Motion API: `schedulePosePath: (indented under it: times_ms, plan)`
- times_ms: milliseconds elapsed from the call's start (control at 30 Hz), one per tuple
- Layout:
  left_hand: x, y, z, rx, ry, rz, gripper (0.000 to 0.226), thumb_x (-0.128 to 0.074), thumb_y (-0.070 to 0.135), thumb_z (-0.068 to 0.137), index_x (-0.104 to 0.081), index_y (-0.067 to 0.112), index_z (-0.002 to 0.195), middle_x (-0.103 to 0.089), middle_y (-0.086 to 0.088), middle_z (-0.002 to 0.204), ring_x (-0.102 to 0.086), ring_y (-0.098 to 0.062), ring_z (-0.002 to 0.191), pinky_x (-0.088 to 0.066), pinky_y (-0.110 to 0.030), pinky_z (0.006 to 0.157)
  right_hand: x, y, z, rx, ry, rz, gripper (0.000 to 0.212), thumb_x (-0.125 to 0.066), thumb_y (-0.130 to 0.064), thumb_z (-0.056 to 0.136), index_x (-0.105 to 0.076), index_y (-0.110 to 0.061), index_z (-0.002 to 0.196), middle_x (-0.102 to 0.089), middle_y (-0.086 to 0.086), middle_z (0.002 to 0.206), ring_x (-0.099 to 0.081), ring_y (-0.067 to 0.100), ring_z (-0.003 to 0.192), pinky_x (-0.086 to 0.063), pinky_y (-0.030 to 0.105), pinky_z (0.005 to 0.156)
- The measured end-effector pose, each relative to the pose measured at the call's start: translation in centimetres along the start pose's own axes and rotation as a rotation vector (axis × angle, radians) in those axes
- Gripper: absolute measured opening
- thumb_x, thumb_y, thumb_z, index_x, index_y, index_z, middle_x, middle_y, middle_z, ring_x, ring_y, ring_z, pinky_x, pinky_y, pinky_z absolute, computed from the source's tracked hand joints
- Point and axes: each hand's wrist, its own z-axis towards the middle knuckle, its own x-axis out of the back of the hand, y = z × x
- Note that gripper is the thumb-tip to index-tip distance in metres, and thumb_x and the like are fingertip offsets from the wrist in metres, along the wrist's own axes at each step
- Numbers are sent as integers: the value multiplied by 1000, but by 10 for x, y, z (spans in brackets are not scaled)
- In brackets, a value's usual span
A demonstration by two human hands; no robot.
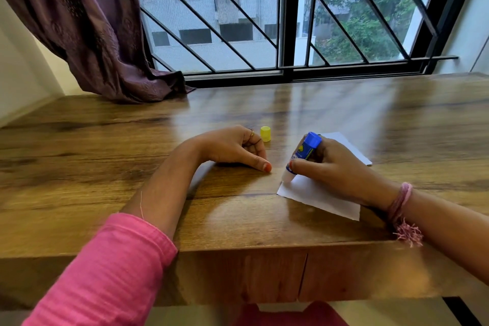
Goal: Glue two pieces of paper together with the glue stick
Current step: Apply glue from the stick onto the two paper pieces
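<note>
**paperfan:** so where's this at? Cap's off at least. The yellow cap (265,133) is standing on the bench (105,140), just past the left hand (235,149), toward the window edge.

**gluey_g:** yeah, I'd call it the gluing stage. The right hand (333,167) has its grip wrapped round the glue stick (301,156), which is tilted with the white tip down on the left corner of the near sheet of paper (317,198), close to the front edge of the bench. The left hand isn't holding anything, fingers loosely curled, thumb tip on the wood.

**paperfan:** and the second sheet?

**gluey_g:** the second sheet (349,148) lies behind the right hand, partly hidden. Can't tell if the two overlap. Nothing looks stuck yet, so my guess is spreading glue, then laying that one on and pressing is all still left.
</note>
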Motion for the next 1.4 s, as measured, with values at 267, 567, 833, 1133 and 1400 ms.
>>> schedulePosePath:
  times_ms: [267, 567, 833, 1133, 1400]
  plan:
    - [0, -1, 0, -3, -3, -2, 15, -77, 35, 77, -68, 24, 81, -63, 20, 60, -54, 7, 56, -38, -6, 50, -1, 0, 0, 9, 3, -19, 13, -66, -23, 82, -70, -14, 74, -63, 17, 84, -59, 29, 77, -46, 42, 68]
    - [0, -1, 0, -3, 4, -4, 16, -77, 36, 76, -69, 23, 82, -63, 19, 62, -54, 6, 57, -38, -7, 51, -1, 1, 1, -1, 17, -33, 17, -64, -22, 83, -68, -6, 79, -63, 21, 88, -59, 34, 81, -46, 44, 72]
    - [0, -1, 0, -10, 0, -11, 14, -78, 35, 76, -68, 25, 79, -62, 21, 59, -53, 7, 55, -37, -6, 49, -1, 3, 2, -17, 34, -14, 18, -65, -23, 83, -67, -5, 80, -64, 20, 87, -60, 34, 81, -47, 43, 72]
    - [1, -2, 0, -10, 3, -11, 14, -78, 37, 76, -67, 28, 77, -62, 21, 61, -54, 7, 57, -38, -6, 51, 4, 5, 7, -261, -9, 431, 14, -60, -19, 83, -58, -6, 82, -45, 5, 60, -36, 8, 44, -29, 19, 38]
    - [0, -1, -1, -4, 10, 10, 15, -76, 38, 77, -67, 27, 77, -60, 22, 58, -51, 7, 54, -36, -5, 49, 7, 8, 11, -311, 22, 617, 14, -59, -20, 84, -63, -9, 92, -47, 14, 83, -42, 8, 52, -42, 22, 47]
